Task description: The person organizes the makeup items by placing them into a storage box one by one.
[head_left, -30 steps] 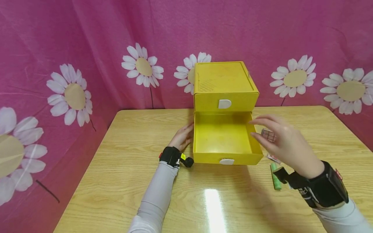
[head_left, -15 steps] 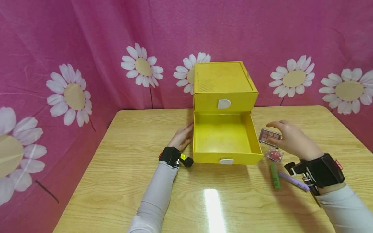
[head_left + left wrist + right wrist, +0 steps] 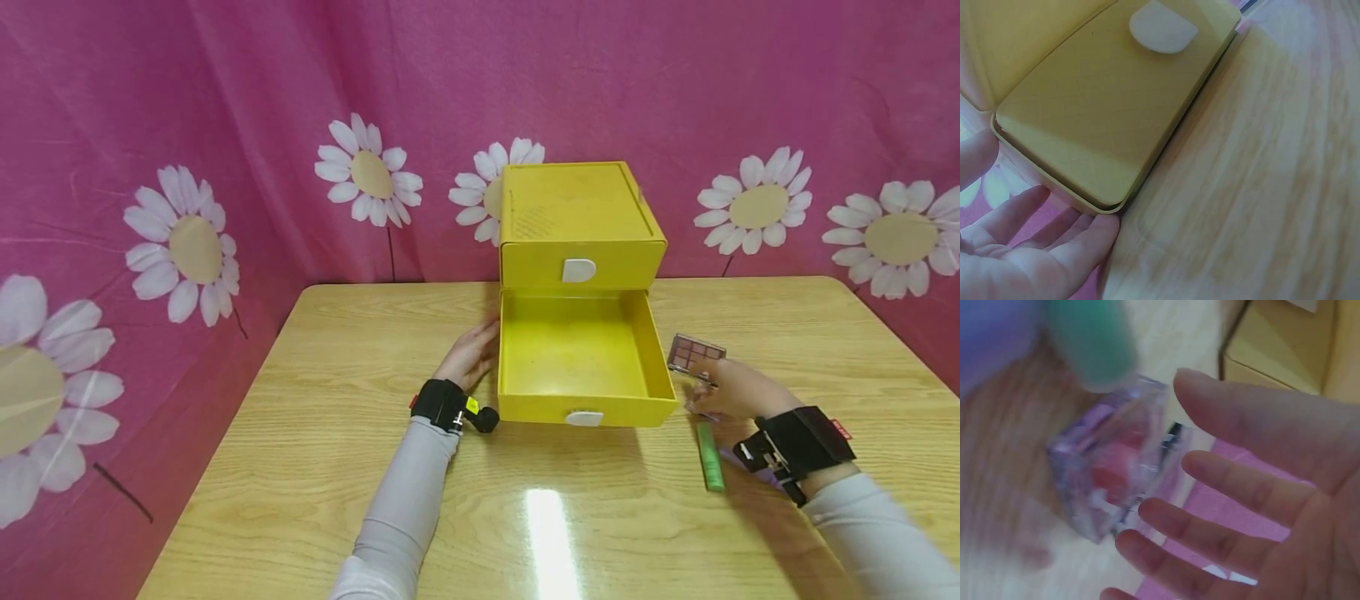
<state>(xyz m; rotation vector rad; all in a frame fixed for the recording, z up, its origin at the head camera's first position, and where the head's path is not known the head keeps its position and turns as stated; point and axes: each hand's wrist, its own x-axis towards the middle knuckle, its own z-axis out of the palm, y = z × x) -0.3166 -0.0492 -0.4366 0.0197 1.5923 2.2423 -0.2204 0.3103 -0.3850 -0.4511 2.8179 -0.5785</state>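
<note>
A yellow drawer box (image 3: 582, 267) stands on the table with its lower drawer (image 3: 573, 346) pulled out, bare inside. My left hand (image 3: 470, 357) rests against its left side; in the left wrist view the fingertips (image 3: 1107, 226) touch the rim around a yellow front with a white tab (image 3: 1163, 28). My right hand (image 3: 738, 390) reaches low to the drawer's right, over a small clear compact (image 3: 1119, 465) with red inside. In the right wrist view its fingers (image 3: 1210, 544) are extended and spread beside the compact. The hand partly hides the compact in the head view.
An eyeshadow palette (image 3: 693, 352) lies just behind the right hand. In front are a green tube (image 3: 709, 457) and a purple tube (image 3: 757, 471), partly covered by the wrist strap. A pink flowered curtain (image 3: 600, 75) hangs behind the wooden table (image 3: 360, 333).
My right hand has moved from beside the open drawer, away to the right, then down and nearer over the compact. The left hand has stayed at the box's side.
</note>
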